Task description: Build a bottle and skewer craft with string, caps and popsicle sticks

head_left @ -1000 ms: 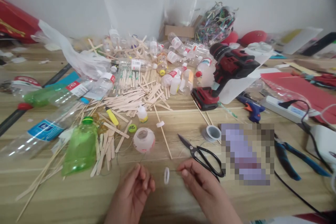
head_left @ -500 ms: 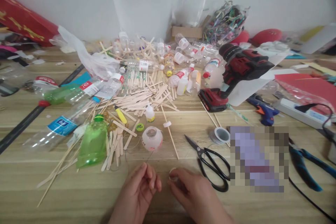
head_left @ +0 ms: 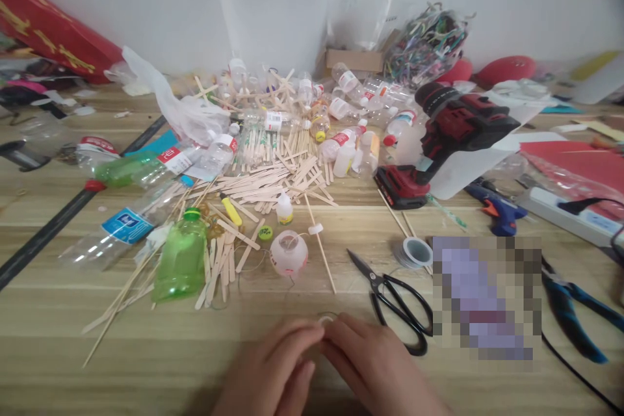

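My right hand (head_left: 373, 354) is closed around a small white bottle cap (head_left: 327, 319), of which only a rim shows past the fingertips. Against it, the fingertips of my left hand (head_left: 285, 357) are drawn together and meet the right ones; what they pinch is hidden. A thin wire or thread curves beside the cap. Beyond my hands stands a cut-off round bottle piece (head_left: 288, 260) with an open top and a thread at its side. To its right lies a wooden stick (head_left: 327, 264) with a white cap (head_left: 316, 229) on it.
Black-handled scissors (head_left: 385, 289) and a wire spool (head_left: 414, 252) lie right of my hands. A red drill (head_left: 441, 136), glue gun (head_left: 502, 211) and pliers (head_left: 568, 315) sit farther right. A green bottle (head_left: 180, 260), craft sticks (head_left: 263, 183) and several clear bottles fill the left and back.
My left hand has moved right and turned over, so its fingertips now meet my right hand at the cap. The view has shifted slightly; the things on the table stay put.
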Available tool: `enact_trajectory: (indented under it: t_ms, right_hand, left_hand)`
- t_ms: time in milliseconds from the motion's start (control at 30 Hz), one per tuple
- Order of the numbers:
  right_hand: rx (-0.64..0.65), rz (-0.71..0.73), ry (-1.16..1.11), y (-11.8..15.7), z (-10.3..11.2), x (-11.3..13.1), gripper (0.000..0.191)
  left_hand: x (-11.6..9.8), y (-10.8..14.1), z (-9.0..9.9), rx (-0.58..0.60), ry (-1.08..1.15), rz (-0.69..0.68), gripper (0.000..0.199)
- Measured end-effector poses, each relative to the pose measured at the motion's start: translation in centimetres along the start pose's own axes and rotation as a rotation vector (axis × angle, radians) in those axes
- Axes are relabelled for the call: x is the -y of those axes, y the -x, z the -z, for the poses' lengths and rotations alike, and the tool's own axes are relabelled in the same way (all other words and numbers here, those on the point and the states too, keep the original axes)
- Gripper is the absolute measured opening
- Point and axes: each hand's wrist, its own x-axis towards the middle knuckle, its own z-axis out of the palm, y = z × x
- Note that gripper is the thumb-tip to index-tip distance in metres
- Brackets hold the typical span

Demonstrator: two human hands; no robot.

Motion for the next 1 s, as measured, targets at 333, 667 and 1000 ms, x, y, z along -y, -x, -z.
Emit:
enact_trajectory:
  t_ms: [333,667,1000]
  right_hand:
    - [-0.064,0.068,-0.026,1.5,0.5,-0.3,0.018]
    - [-0.035,0.101,0.07,1.4,0.4,-0.9,0.023]
    - [0.036,0.005,-0.092,1.6,1.1,-0.6,0.031]
  left_hand:
    - [0.7,-2.1,-1.5,0.188,-0.192,0.007,0.04]
    - [1.4,-2.0,-1.6,0.146,-0.27,0.047,0.017]
    - [0.9,-2.1,-1.8,0.162,-0.31,0.088,0.017]
